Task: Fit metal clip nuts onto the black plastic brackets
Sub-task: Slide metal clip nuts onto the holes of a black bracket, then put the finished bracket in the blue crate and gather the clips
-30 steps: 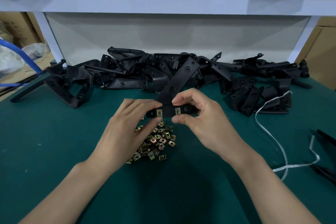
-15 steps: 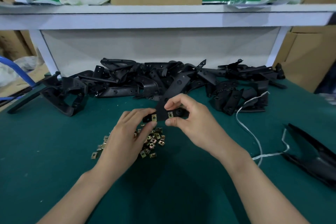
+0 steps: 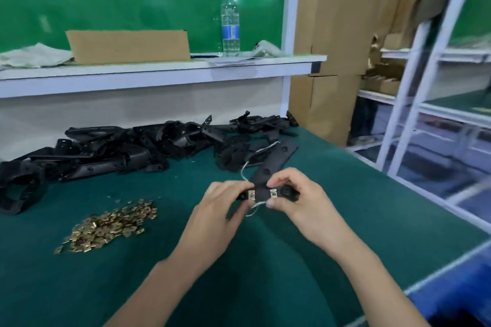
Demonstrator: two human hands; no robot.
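Holding one black bracket (image 3: 268, 170) in both hands just above the green mat (image 3: 345, 194), you grip it at its near end. Your right hand (image 3: 300, 202) pinches thumb and forefinger over a fitted clip nut (image 3: 273, 194) on the bracket. Your left hand (image 3: 215, 218) curls its fingers round the left end, beside a second clip nut (image 3: 251, 195). Pile of loose clip nuts (image 3: 111, 225) lies on the mat to your left, well apart from the hands. Heap of brackets (image 3: 127, 148) sits along the back

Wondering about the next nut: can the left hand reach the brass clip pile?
Probably yes: only bare mat lies between the left hand and clip pile, though it grips the bracket.
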